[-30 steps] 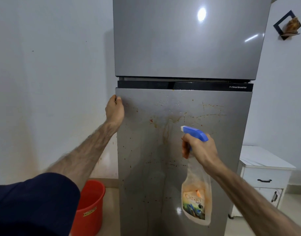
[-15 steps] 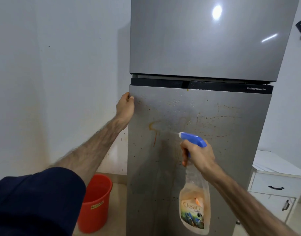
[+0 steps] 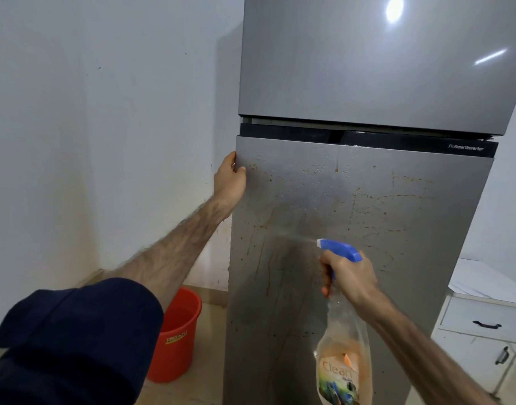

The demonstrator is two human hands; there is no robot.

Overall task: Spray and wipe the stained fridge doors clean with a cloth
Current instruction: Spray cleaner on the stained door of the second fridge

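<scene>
Steel lower door [image 3: 382, 229]: stained, unwiped.
left hand [image 3: 229, 178]: gripping door's edge, probably bracing it.
right hand [image 3: 349, 277]: squeezing spray bottle [image 3: 343, 363], nozzle aimed between the hands.

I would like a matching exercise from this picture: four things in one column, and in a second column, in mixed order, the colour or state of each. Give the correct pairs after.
Things:
1. lower fridge door
2. upper fridge door
3. bucket
4. spray bottle nozzle

Colour or state:
A. red, on the floor left of the fridge
B. blue, above the right hand
C. grey with brown stains and drips
D. grey, shiny, no stains visible

Pairs: 1-C, 2-D, 3-A, 4-B
</scene>
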